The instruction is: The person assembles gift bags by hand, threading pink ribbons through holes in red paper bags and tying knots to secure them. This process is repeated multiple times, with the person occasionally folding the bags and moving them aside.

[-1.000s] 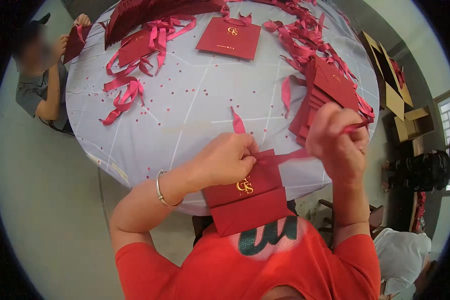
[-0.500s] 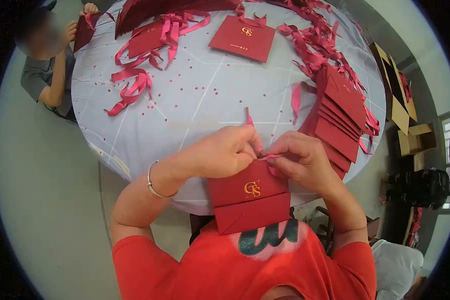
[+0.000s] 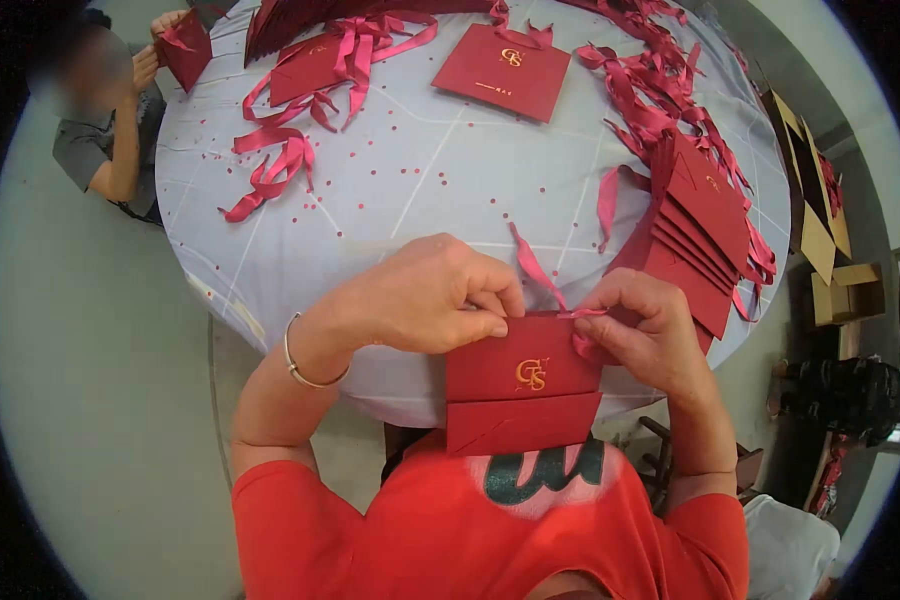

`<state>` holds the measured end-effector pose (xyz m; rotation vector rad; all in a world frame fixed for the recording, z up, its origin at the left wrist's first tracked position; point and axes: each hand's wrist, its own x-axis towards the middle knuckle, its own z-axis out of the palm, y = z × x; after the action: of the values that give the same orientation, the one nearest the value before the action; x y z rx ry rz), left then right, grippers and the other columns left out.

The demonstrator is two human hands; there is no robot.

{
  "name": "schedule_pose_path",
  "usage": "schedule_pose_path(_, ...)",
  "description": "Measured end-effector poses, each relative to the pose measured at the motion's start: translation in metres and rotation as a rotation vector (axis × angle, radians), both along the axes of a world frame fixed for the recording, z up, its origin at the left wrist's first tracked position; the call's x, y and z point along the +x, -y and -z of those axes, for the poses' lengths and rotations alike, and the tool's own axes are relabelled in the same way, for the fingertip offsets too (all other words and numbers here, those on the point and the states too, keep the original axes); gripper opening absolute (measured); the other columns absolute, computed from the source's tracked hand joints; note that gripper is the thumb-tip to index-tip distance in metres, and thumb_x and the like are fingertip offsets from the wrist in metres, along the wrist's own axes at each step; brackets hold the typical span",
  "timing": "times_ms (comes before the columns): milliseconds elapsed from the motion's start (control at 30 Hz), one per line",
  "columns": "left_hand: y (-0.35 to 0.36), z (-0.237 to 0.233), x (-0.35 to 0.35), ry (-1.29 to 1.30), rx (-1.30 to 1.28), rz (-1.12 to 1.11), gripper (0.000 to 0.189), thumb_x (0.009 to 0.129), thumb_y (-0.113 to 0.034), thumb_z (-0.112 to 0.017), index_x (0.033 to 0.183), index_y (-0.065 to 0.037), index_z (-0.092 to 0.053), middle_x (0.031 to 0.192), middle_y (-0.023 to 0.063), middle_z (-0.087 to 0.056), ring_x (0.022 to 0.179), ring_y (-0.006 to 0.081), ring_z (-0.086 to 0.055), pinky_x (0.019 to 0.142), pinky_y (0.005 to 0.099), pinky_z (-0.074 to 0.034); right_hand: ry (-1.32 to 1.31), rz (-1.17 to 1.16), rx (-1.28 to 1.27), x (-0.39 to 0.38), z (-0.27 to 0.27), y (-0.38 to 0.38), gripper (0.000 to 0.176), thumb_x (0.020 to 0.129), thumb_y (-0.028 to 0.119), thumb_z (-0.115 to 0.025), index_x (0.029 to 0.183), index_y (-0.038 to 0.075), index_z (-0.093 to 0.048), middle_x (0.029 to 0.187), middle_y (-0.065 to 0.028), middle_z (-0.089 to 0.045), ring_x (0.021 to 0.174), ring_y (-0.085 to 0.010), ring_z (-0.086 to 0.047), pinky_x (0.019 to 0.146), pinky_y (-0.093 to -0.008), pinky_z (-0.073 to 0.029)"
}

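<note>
A dark red paper gift bag point(image 3: 523, 375) with a gold monogram lies flat in front of my chest, its base folded up, at the table's near edge. My left hand point(image 3: 450, 297) is closed in a pinch at the bag's top left edge, thumb on the front panel. With thumb and forefinger, my right hand point(image 3: 640, 325) pinches a pink ribbon point(image 3: 536, 262) at the top right edge. One ribbon end stretches up and left over the tablecloth; a short piece hangs below my right thumb. The ribbon's passage through the bag is hidden by my fingers.
Fanned red bags point(image 3: 695, 235) with ribbons are stacked at the right. Another bag point(image 3: 505, 75) lies at the back, beside loose ribbons point(image 3: 275, 175). Red paper dots are scattered over the tablecloth point(image 3: 390, 205). A co-worker point(image 3: 110, 130) holds a bag at the far left. Cardboard boxes point(image 3: 850, 295) stand right.
My left hand has moved left, away from my right hand, leaving the ribbon to the right hand. More of the bag's top edge and the ribbon shows. The view has shifted slightly.
</note>
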<state>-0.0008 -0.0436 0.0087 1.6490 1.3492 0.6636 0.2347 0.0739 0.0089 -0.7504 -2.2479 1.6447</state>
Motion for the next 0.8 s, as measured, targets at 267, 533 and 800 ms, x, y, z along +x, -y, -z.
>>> schedule_pose_path(267,-0.001,0.011,0.000,0.345,-0.210,0.000,0.028,0.083,0.003,-0.060,0.110,0.002,-0.061,0.093,0.0085,-0.071,0.072,0.0078,-0.062,0.064,0.0235,-0.051,0.020,0.057,-0.115,0.007,0.003,-0.008,0.005,0.084,-0.002,-0.067,0.084,-0.001,-0.062,0.075,-0.0018,-0.060,0.064,-0.0071,-0.060,0.051,-0.0194,-0.044)
schedule_pose_path(533,-0.005,0.009,0.000,0.460,-0.493,0.020,0.022,0.088,0.000,-0.056,0.109,0.005,-0.058,0.075,0.0004,-0.061,0.048,0.0007,-0.044,0.038,0.0186,-0.034,0.043,0.079,-0.114,0.013,0.008,-0.007,0.005,0.081,0.001,-0.071,0.084,-0.001,-0.067,0.077,0.0005,-0.061,0.068,-0.0044,-0.057,0.059,-0.0204,-0.046)
schedule_pose_path(800,-0.006,0.017,0.000,0.473,-0.489,0.129,0.018,0.092,-0.008,-0.055,0.105,0.005,-0.055,0.067,0.0008,-0.055,0.043,0.0038,-0.043,0.041,0.0207,-0.034,0.089,0.071,-0.066,0.013,0.015,-0.008,0.010,0.079,0.004,-0.073,0.085,-0.002,-0.067,0.076,-0.0012,-0.061,0.074,-0.0072,-0.057,0.066,-0.0233,-0.046)
